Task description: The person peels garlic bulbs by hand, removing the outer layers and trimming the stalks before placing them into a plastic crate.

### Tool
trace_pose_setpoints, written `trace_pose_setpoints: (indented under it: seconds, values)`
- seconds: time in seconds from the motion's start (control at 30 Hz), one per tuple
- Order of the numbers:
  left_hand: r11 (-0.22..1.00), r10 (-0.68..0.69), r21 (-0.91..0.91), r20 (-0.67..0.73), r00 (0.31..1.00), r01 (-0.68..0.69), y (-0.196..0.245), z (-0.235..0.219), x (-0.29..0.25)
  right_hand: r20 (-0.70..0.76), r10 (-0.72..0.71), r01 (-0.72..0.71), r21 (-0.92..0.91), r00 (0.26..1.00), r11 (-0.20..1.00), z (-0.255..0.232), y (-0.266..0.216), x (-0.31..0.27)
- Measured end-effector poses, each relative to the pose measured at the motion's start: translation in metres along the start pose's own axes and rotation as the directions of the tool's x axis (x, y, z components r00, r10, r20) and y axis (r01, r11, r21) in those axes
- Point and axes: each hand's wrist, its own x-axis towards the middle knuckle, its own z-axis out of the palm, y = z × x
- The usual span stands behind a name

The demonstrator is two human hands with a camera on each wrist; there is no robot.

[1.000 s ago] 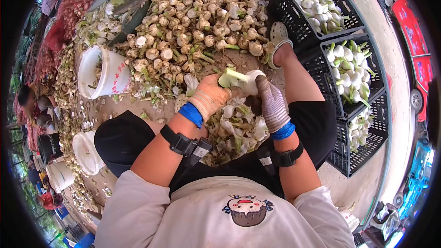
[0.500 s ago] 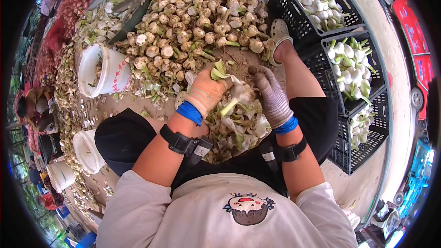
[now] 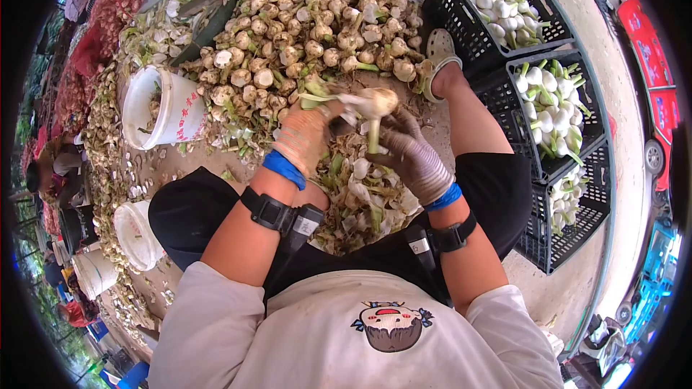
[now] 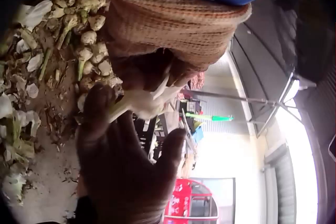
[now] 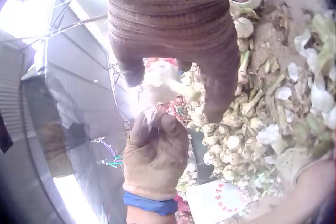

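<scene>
A garlic bulb with a cut stem pointing down hangs beyond the fingertips of my gloved left hand, which pinches the loose outer skin trailing from it. My gloved right hand is close on the other side, fingers and thumb spread around the stem. In the right wrist view the pale bulb shows in the wide gap between the right fingers and thumb. Seen from the left wrist, the stem end overlaps a right fingertip. Peeled skins lie heaped below both hands.
Unpeeled garlic is piled ahead. Black crates of white garlic stand at the right, beside a sandalled foot. White buckets stand at the left. Another person sits at the far left.
The bulb was at first between both hands, then hung low from the left hand as the right came away. Now it is raised and turned, stem downward, with the right fingers spread beside it.
</scene>
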Motion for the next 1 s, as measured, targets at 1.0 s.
trace_pose_setpoints:
  seconds: [1.0]
  values:
    - [0.088,0.029,0.996,0.005,1.000,-0.008,0.026,0.046,-0.020,0.069,-0.479,0.002,-0.990,0.875,-0.140,0.013,0.017,-0.007]
